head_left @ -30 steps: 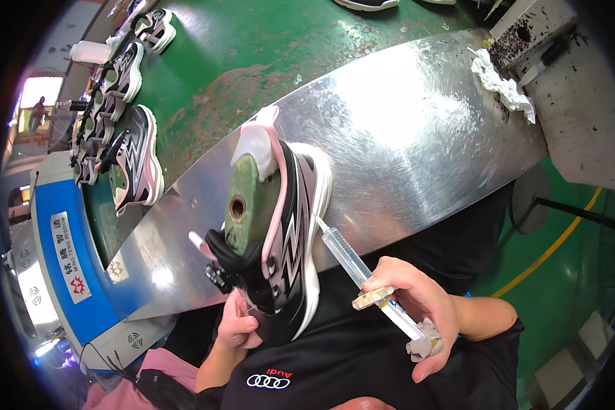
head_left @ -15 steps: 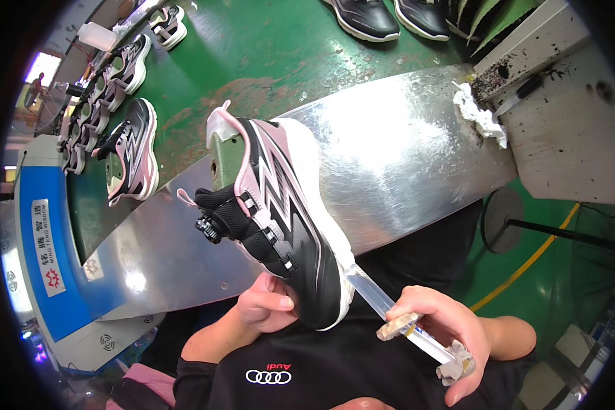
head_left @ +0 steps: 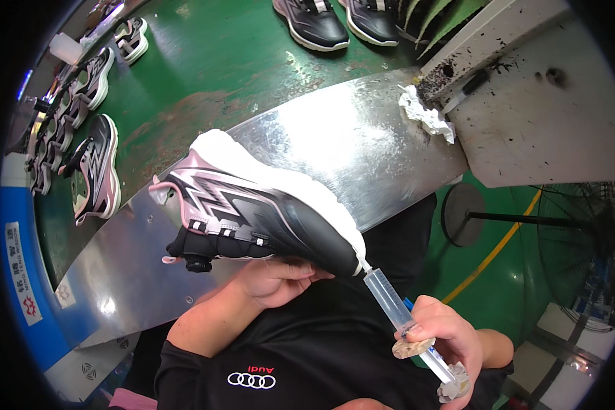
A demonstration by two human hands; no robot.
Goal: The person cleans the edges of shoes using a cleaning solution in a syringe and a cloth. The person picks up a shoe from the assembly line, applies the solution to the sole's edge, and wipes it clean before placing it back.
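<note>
A black, pink and white sneaker [head_left: 266, 205] with a white sole lies tilted on its side in the air, toe pointing right. My left hand [head_left: 280, 281] is closed on it from below, near the forefoot; some fingers are hidden behind the shoe. In my right hand [head_left: 451, 329] is a clear plastic syringe [head_left: 387, 298], its finger flange and plunger end padded with pale wrapping. The fingers are wrapped around the flange and the plunger. The syringe's thin tip meets the sole edge at the toe.
Under the sneaker lies a shiny metal plate [head_left: 307, 130] on a green table [head_left: 205, 48]. Another sneaker [head_left: 101, 167] and a row of shoes stand at left. A pair of black shoes [head_left: 319, 29] is at the back. Crumpled white paper [head_left: 425, 116] lies by a pale panel [head_left: 540, 116].
The sneaker has turned from upright with its opening showing to lying more level, sole edge up. The syringe has moved with the toe, and its tip stays at the sole edge.
</note>
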